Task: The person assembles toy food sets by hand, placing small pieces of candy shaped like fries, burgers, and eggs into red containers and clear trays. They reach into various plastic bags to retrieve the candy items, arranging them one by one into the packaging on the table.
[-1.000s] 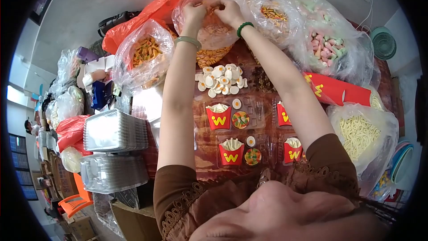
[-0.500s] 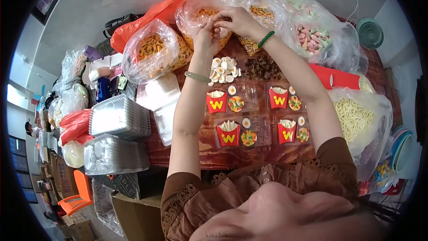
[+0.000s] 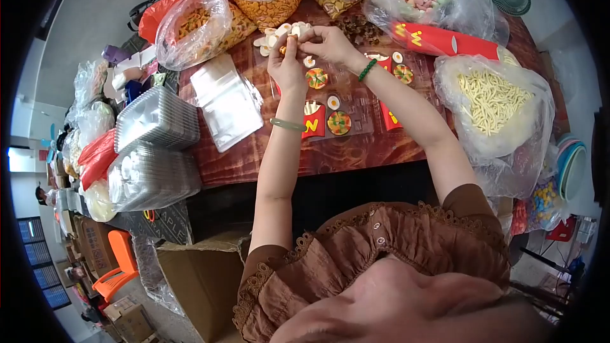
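Note:
My left hand is closed in a pinch on a small orange-yellow gummy candy. My right hand is pinched just to the right of it, fingertips close to the left ones; what it holds, if anything, is hidden. Both hands are above a pile of white egg-shaped gummies. Below them lie clear compartment trays, partly covered by my arms. In the nearest tray are a red fries box, a fried-egg gummy and a round pizza gummy.
Open bags of orange gummies line the back. Dark brown gummies lie behind my right hand. To the right are flat red boxes and a bag of pale stick candies. Stacked clear containers and clear film sleeves are left.
The view has shifted, so the table things sit higher in the picture. Both hands have come back from the orange gummy bags to above the egg gummies and trays.

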